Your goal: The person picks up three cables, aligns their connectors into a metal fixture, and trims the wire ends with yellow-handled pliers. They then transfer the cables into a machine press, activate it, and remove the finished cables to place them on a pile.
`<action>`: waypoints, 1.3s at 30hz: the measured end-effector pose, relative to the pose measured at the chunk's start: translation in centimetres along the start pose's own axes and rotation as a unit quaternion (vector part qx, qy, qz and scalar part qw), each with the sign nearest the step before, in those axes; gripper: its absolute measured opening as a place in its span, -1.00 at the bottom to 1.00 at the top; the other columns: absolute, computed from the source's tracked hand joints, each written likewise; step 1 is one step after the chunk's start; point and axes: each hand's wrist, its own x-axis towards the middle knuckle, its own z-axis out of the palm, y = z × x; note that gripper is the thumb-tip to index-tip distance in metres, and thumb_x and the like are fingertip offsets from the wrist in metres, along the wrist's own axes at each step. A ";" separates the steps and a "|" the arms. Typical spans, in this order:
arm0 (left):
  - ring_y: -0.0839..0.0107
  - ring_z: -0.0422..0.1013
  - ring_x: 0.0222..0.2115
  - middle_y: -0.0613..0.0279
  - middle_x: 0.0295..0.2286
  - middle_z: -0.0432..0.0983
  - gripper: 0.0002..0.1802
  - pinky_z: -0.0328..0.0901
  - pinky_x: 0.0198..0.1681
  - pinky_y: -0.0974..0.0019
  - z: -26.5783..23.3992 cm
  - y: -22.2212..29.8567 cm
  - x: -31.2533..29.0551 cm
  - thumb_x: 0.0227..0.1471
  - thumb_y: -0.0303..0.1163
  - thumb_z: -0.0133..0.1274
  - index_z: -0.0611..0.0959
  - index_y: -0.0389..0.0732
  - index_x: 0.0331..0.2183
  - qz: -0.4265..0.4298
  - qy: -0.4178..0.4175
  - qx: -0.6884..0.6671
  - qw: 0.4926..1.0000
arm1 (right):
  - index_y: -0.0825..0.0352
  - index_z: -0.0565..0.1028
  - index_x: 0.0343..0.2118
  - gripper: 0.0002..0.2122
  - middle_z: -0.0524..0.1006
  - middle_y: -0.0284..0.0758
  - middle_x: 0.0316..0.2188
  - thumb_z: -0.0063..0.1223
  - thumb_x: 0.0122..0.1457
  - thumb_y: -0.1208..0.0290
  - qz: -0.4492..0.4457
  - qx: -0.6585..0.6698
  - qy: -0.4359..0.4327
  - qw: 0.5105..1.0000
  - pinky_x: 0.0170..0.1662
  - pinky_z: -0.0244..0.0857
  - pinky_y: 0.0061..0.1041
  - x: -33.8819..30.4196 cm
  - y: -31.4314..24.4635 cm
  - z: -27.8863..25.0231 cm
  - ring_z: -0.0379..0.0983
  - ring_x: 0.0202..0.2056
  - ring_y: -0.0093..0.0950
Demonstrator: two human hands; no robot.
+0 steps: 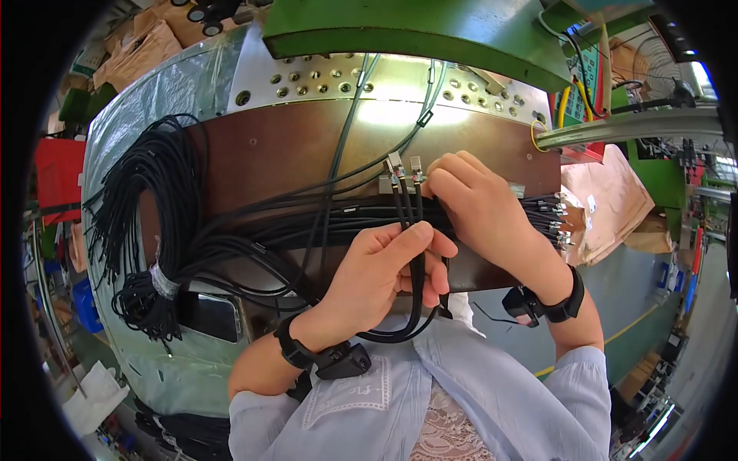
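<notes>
Head view: left hand gripping black cables, long axis running near-to-far; right hand pinching metal connector tips just beyond, nearer to them.

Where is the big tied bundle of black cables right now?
In the head view, the tied bundle of black cables lies on the person's left side of the brown work plate, left of the left hand.

A large bundle of black cables, tied with a pale band, hangs over the left edge of the brown tabletop. A perforated metal plate lines the far edge under a green machine housing. Cardboard sheets lie beyond the right edge.
</notes>
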 end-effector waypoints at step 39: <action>0.42 0.33 -0.78 -0.01 -0.67 0.49 -0.38 0.29 -0.65 0.47 3.4 1.9 2.1 0.19 -0.12 -0.46 0.29 -0.40 0.08 -0.089 -0.147 0.171 0.970 | 0.36 0.44 -0.48 -0.85 0.48 -0.30 -0.44 0.17 -0.15 0.63 0.105 -0.008 0.196 0.975 -0.37 0.33 -0.49 -4.8 1.9 0.7 0.44 -0.40 -0.36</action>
